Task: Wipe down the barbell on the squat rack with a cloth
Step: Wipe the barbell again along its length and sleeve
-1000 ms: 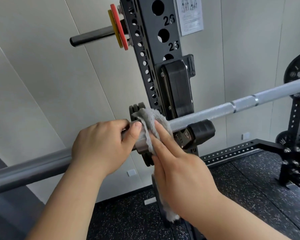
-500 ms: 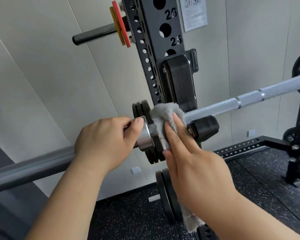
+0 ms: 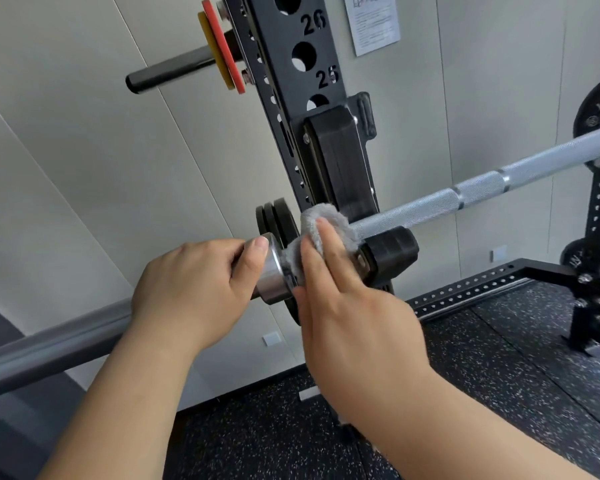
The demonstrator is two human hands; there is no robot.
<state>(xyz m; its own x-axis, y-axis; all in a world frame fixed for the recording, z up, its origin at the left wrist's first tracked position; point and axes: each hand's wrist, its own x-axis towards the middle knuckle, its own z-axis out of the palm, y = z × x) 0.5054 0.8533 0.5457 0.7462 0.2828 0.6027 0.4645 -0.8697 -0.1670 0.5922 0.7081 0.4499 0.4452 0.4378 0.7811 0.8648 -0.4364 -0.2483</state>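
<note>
Change since a second ago: the cloth has shifted off the polished collar and inboard onto the shaft, the right hand travelling with it; the left hand has kept its place. Item one, the barbell: it lies across the squat rack upright, resting in the black J-hook, knurled shaft running up to the right, dark sleeve running down to the left. Item two, the grey cloth: draped over the shaft between collar and hook, touching both the bar and the hook's face. Item three, the right hand: fingers straight, pressing the cloth flat against the bar; the thumb is hidden, so we cannot tell whether it pinches from below. Item four, the left hand: curled round the sleeve just outboard of the collar, thumb laid on the collar's rim, steadying the bar. Surroundings: black plates behind the collar, a storage peg with red and yellow discs above, a paper notice on the wall, speckled rubber floor. We judge the step in hand to be wiping the shaft's inner end. Most of the knurling looks unreached, so the next move calls for clearing the hook and sliding the cloth rightward under firm pressure.
</note>
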